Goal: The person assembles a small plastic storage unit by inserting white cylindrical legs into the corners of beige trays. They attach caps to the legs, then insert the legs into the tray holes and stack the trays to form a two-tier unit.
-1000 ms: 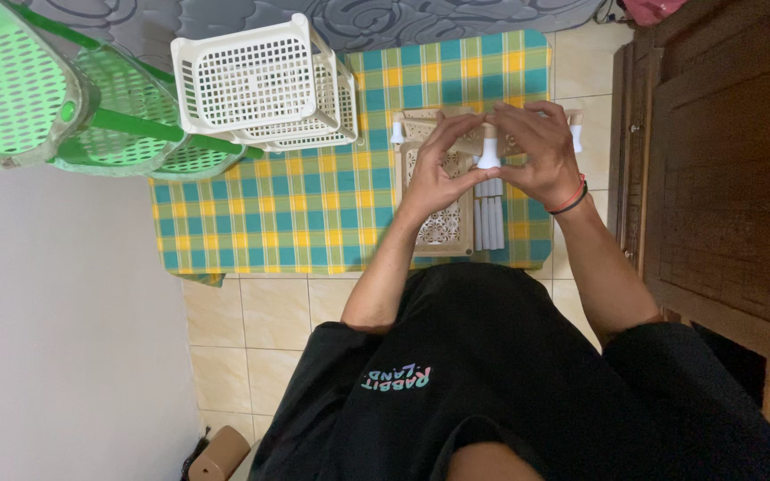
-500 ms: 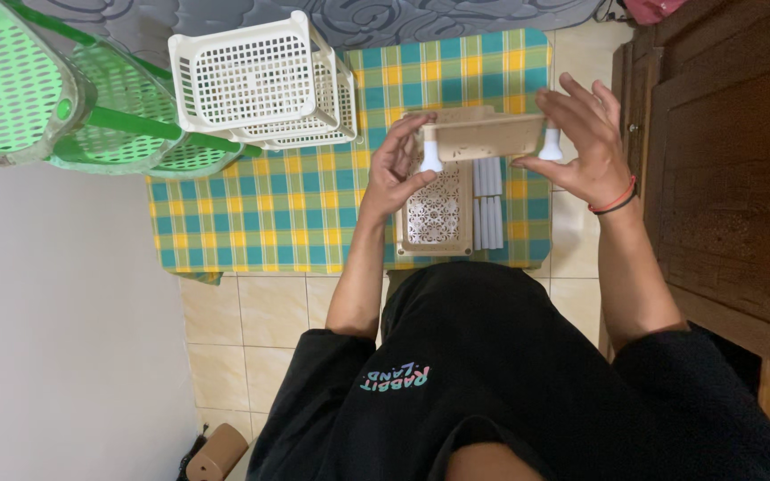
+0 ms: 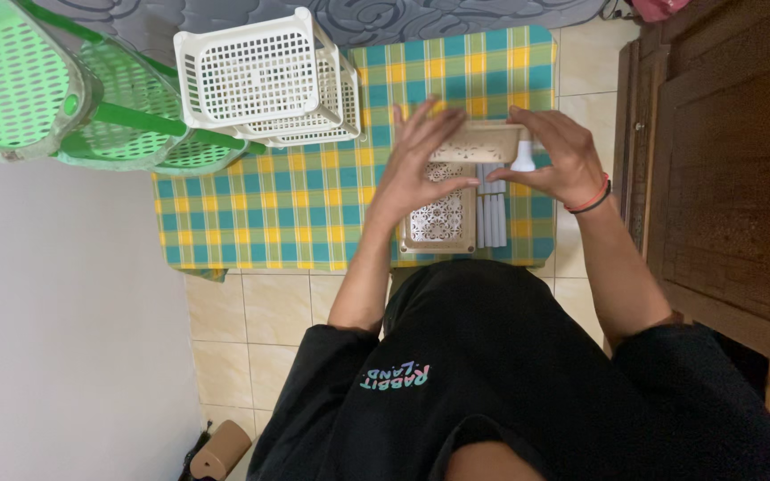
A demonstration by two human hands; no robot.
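Observation:
My left hand (image 3: 421, 160) and my right hand (image 3: 556, 156) hold a beige perforated plastic tray (image 3: 481, 142) between them above the checked cloth (image 3: 296, 196). The left hand's fingers are spread along the tray's left end; the right hand clasps its right end, where a white leg cap (image 3: 524, 158) sticks out. Below the held tray, a second beige patterned tray (image 3: 440, 218) lies flat on the cloth. Several grey-white tubes (image 3: 490, 214) lie beside it on the right.
A stack of white lattice baskets (image 3: 265, 78) stands on the cloth's far left corner. Green plastic baskets (image 3: 64, 98) sit at the left. A dark wooden cabinet (image 3: 724, 160) runs along the right. The floor is tiled; a grey patterned mat (image 3: 421, 13) lies beyond the cloth.
The tray has been turned and lowered slightly toward the flat tray. My left hand has opened out along its left end, and my right hand has shifted over its right end.

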